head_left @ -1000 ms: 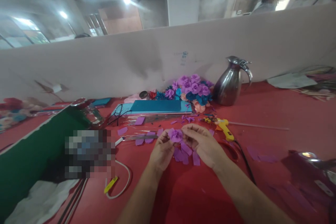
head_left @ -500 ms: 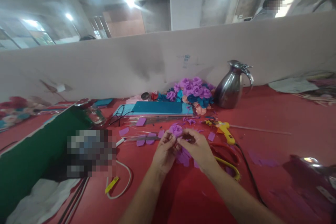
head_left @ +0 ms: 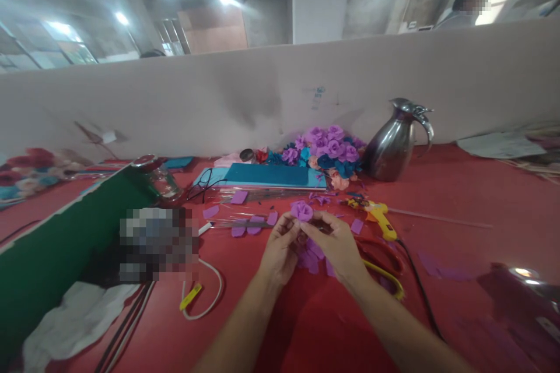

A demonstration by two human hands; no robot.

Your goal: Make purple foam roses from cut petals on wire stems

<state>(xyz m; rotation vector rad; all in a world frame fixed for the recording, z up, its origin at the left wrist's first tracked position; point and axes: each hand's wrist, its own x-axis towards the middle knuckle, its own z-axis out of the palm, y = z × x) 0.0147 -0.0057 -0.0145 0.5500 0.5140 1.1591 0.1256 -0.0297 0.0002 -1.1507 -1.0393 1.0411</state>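
Note:
A purple paper flower (head_left: pixel 301 210) is held upright between my two hands over the red table (head_left: pixel 315 326). My left hand (head_left: pixel 282 245) pinches it from the left, low at its base. From the right, the thumb and fingers of my right hand (head_left: pixel 333 240) close on the base too. Purple paper petals (head_left: pixel 310 256) lie under and behind my hands, and more cut pieces (head_left: pixel 239 197) are scattered beyond. Right of my right hand are scissors (head_left: pixel 385 280) with red and yellow handles, and a yellow glue gun (head_left: pixel 383 222).
Finished flowers (head_left: pixel 328 145) are heaped by the partition (head_left: pixel 196 105), beside a metal jug (head_left: pixel 391 143). Teal sheets (head_left: pixel 266 175), glasses (head_left: pixel 205 185) and a glass jar (head_left: pixel 160 180) stand left of them. A green board (head_left: pixel 56 245) rises at left. A person (head_left: pixel 466 6) is beyond the partition.
The whole view has shifted slightly, so most things appear a little further right. The flower is still between my hands, its petals now turned a bit more upward.

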